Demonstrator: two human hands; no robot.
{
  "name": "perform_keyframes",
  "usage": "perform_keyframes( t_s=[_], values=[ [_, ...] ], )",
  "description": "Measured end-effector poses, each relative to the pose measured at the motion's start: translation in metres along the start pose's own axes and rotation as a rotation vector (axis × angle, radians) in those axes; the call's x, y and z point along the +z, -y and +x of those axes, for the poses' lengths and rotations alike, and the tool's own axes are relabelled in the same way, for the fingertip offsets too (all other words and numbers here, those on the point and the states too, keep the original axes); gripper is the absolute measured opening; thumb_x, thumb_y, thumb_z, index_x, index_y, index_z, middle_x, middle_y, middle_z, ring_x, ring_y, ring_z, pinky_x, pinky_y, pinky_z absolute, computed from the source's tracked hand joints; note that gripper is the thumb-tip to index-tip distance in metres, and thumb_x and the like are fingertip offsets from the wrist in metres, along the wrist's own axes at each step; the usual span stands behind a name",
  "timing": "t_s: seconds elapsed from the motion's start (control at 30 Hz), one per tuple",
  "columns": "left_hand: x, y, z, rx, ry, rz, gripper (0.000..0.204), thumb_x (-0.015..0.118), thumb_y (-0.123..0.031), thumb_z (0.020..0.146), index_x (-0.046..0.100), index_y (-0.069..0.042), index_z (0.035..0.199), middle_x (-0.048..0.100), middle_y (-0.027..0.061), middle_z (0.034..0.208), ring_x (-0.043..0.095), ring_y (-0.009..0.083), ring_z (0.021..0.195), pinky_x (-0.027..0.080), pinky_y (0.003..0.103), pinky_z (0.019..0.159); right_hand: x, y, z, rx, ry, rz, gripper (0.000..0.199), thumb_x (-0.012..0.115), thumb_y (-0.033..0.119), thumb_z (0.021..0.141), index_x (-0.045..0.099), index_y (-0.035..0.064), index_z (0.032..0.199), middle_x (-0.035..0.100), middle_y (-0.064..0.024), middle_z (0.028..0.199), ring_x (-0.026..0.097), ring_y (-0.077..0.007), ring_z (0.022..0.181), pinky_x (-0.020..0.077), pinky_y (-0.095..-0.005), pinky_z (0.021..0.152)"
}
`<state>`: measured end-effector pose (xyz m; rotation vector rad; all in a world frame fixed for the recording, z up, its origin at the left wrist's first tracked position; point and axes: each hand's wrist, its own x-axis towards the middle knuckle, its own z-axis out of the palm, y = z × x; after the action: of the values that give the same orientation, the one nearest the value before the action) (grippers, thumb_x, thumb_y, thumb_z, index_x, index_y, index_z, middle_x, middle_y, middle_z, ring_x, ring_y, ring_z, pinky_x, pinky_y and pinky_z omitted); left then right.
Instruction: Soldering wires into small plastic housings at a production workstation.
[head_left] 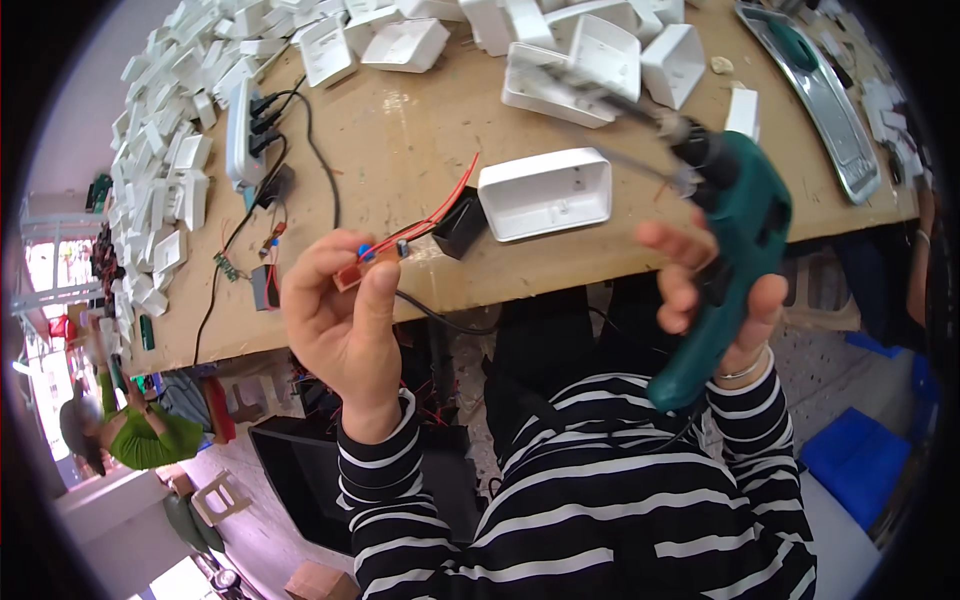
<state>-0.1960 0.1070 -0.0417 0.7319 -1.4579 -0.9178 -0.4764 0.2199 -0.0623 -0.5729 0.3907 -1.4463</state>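
Between thumb and fingers, my left hand [345, 325] pinches a small brown circuit board [350, 276] with a blue part on it. Red and black wires [440, 212] run from the board toward a black box-shaped part [461, 224] on the table. My right hand [740, 320] holds a green pistol-grip soldering gun [755, 190] by its handle, the fingers loosely about it. Its metal tip, blurred by motion, points to the upper left over the table. Below the tip stands an open white plastic case [545, 197], close beside the black part.
White plastic cases [170, 150] are heaped at the back left, with more [404, 45] along the far side. A power strip [243, 135] with black cords lies at left. Another small board [226, 265] and black block [265, 288] lie nearby. A metal tray [815, 110] sits far right.
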Motion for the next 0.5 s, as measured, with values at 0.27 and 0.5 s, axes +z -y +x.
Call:
perform_keyframes(
  t_s=[0.27, 0.5],
  values=[
    [0.012, -0.004, -0.017, 0.161, 0.059, 0.068, 0.036, 0.075, -0.001, 0.08, 0.05, 0.0, 0.107, 0.061, 0.0195, 0.107, 0.06, 0.0204, 0.092, 0.049, 0.029, 0.082, 0.033, -0.03, 0.032, 0.192, 0.048, 0.069, 0.095, 0.069, 0.048, 0.083, 0.021, -0.0031, 0.147, 0.029, -0.0294, 0.147, 0.059, -0.0284, 0.111, 0.0565, -0.0304, 0.082],
    [0.007, 0.003, -0.005, 0.365, 0.264, 0.213, 0.031, 0.072, -0.007, 0.084, 0.05, -0.004, 0.104, 0.063, 0.016, 0.1, 0.062, 0.0299, 0.093, 0.049, 0.039, 0.085, 0.048, -0.044, 0.052, 0.051, 0.058, -0.112, 0.092, 0.068, 0.054, 0.081, 0.031, -0.0026, 0.143, 0.042, -0.0253, 0.14, 0.053, -0.0326, 0.123, 0.0512, -0.0307, 0.091]
  ],
)
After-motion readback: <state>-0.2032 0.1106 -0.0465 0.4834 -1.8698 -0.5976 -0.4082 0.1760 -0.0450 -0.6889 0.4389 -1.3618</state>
